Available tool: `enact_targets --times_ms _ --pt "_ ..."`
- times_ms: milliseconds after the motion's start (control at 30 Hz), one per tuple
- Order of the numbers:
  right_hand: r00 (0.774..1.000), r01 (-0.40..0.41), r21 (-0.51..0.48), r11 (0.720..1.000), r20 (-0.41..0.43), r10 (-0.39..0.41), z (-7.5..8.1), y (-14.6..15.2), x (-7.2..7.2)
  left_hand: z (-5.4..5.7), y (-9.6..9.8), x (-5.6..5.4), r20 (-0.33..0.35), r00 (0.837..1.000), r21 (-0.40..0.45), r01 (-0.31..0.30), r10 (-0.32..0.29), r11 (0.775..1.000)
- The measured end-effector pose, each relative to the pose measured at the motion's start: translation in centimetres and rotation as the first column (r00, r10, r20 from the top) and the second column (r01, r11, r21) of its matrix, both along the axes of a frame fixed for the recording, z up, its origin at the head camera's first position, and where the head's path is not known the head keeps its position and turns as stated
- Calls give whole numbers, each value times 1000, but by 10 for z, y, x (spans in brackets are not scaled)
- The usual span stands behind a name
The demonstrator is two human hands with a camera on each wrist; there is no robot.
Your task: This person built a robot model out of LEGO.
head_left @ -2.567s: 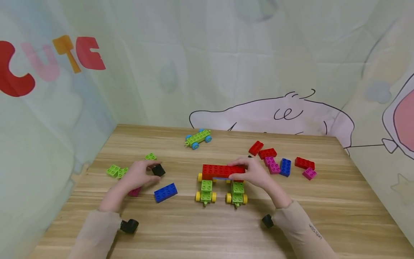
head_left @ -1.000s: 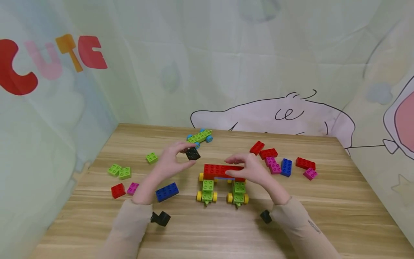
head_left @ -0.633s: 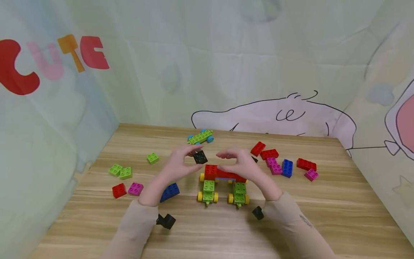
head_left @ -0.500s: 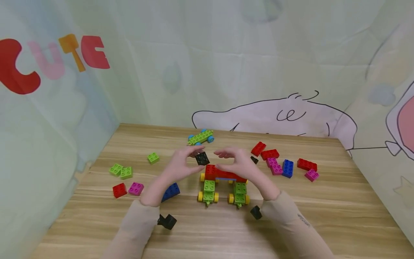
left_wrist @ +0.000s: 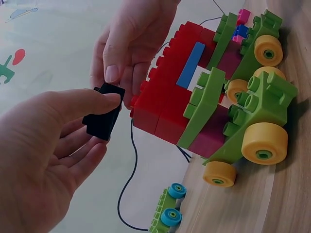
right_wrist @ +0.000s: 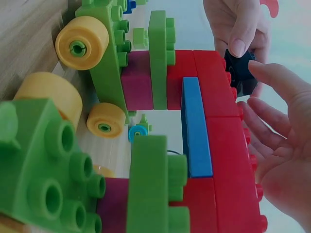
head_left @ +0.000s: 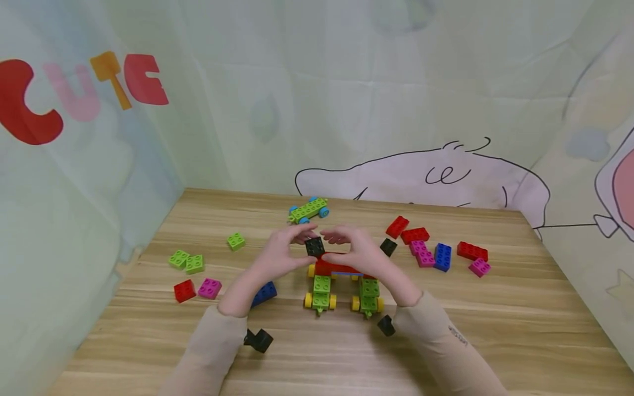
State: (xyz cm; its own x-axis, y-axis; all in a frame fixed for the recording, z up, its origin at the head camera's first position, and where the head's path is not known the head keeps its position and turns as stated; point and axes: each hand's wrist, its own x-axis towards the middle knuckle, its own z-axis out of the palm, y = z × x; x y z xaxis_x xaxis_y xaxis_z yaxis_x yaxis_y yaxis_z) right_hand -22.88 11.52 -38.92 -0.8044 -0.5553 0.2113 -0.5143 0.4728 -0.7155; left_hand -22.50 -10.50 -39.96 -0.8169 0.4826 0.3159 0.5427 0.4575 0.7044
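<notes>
My left hand (head_left: 274, 256) pinches a black square brick (head_left: 314, 247) between thumb and fingers, over the left end of the red bricks (head_left: 325, 268). The right hand (head_left: 364, 250) reaches in from the other side, its fingers loosely bent and its thumb close to the black brick; whether it touches cannot be told. Below both hands stands the build: red bricks on top, a blue brick (right_wrist: 198, 127) beneath them, green bricks (left_wrist: 206, 104) and purple ones under these, then two green wheeled bases (head_left: 322, 294) with yellow wheels. My right hand hides part of the red top.
A green base with blue wheels (head_left: 309, 210) stands at the back. Left lie green (head_left: 236, 241), red (head_left: 185, 291) and pink (head_left: 210, 288) bricks, plus a blue brick (head_left: 264, 293) partly behind my left wrist. Right are another black brick (head_left: 388, 247) and several red, pink and blue bricks.
My left hand has lifted the black brick from the left side and carried it right, over the build. The right hand has slid left along the red bricks towards it.
</notes>
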Motion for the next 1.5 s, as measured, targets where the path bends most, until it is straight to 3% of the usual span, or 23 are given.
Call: enact_targets --times_ms 533,1000,1500 --pt "1000 23 3 1000 14 -23 -3 -3 -2 -5 0 -3 29 999 26 24 -25 999" --pt "989 136 -36 990 66 -133 0 -6 6 -7 -3 -3 40 999 39 34 -36 999" --pt "994 73 -8 997 82 -72 -1 -4 6 -5 -4 -4 38 997 18 69 -69 997"
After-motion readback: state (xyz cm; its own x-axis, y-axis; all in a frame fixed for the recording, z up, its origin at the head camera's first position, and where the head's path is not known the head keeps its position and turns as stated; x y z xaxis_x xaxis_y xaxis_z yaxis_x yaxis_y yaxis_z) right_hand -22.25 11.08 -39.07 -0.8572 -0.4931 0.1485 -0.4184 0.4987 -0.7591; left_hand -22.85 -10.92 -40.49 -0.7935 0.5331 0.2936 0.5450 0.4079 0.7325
